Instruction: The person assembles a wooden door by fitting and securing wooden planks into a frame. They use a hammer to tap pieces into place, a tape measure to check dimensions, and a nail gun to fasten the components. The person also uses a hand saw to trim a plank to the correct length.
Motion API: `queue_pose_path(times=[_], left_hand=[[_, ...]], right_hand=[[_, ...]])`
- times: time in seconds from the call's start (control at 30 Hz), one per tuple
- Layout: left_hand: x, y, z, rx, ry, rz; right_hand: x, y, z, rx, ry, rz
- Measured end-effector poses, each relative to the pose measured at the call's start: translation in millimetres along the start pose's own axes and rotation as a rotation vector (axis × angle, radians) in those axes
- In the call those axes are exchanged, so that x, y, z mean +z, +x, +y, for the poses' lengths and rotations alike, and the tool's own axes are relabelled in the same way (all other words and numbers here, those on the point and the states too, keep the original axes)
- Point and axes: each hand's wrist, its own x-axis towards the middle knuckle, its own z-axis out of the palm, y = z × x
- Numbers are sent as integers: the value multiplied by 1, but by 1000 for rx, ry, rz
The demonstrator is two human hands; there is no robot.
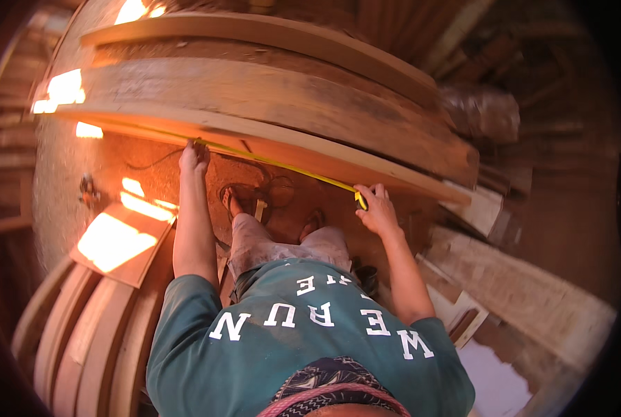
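A yellow tape measure blade (276, 162) is drawn out along the near side of a long wooden plank (324, 147). My right hand (378, 210) is wrapped round the tape measure case (360, 201), black and yellow, at the right end of the visible blade. Further left, my left hand (194, 158) pinches the blade against or close to the plank's edge. Beyond that hand the blade runs on leftward and fades into glare, so its end cannot be made out. A short dark mark shows on the plank's side between my hands.
Behind lies another long beam (269, 31). Several planks (81, 340) are stacked at the lower left under a sunlit board (126, 243). Sawdust and a dark cable (283, 187) lie on the floor by my feet. Wide boards (519, 292) rest at the right.
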Motion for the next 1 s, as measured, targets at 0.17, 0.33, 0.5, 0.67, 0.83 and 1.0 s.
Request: queue_pose_path(times=[0.17, 0.33, 0.5, 0.67, 0.83, 1.0], left_hand=[[41, -18, -39, -118, -128, 219], [78, -28, -90, -98, -251, 256], [89, -28, -99, -169, -211, 233], [104, -21, -94, -205, -124, 334], [79, -8, -65, -203, 28, 89], [113, -12, -92, -115, 84, 216]], right_hand=[[-16, -41, 104, 109, -8, 93], [-36, -66, 195, 247, 16, 102], [-37, -91, 273, 365, 49, 192], [-35, -97, 342, 462, 19, 277], [-39, -81, 379, 529, 96, 211], [-47, -75, 376, 601, 180, 184]])
